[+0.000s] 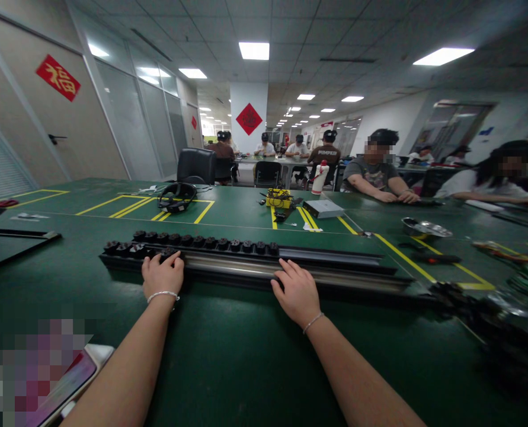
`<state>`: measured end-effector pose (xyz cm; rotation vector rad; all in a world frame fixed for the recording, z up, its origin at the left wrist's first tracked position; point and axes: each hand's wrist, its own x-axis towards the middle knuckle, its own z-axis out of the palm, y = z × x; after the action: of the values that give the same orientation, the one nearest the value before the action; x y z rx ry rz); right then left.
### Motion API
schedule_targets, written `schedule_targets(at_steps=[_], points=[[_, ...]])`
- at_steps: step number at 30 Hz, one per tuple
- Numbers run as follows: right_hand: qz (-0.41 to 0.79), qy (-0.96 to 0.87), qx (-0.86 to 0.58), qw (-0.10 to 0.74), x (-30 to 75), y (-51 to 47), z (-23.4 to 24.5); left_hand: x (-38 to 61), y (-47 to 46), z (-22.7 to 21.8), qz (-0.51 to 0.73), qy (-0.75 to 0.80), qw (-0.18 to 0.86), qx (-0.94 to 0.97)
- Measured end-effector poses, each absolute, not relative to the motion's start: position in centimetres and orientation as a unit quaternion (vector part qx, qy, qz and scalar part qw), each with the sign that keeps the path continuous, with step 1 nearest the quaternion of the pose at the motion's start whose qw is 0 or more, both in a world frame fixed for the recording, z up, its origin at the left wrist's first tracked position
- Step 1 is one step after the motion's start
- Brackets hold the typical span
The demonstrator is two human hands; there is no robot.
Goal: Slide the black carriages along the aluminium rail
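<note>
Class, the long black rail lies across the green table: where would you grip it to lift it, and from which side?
Probably the plain near edge of the rail, from the near side, two hands spread apart: it is long, slim and lies flat crosswise. The left hand and right hand rest there. Avoid the black parts along its far edge.

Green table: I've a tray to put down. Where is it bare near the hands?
Bare mat lies between the long rail and the near edge, right of the phone. Also between rail and headset. Crowded at the right end, by the metal bowl.
</note>
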<state>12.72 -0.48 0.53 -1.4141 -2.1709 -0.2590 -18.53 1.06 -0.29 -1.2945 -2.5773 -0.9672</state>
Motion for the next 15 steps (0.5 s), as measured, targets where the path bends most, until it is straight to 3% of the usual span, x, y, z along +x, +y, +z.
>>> schedule_targets(at_steps=[15], points=[[-0.098,-0.803,-0.526,0.263,12.74,-0.37,0.36,-18.77,1.24,-0.66,-0.321,-0.844,0.058,-0.426]])
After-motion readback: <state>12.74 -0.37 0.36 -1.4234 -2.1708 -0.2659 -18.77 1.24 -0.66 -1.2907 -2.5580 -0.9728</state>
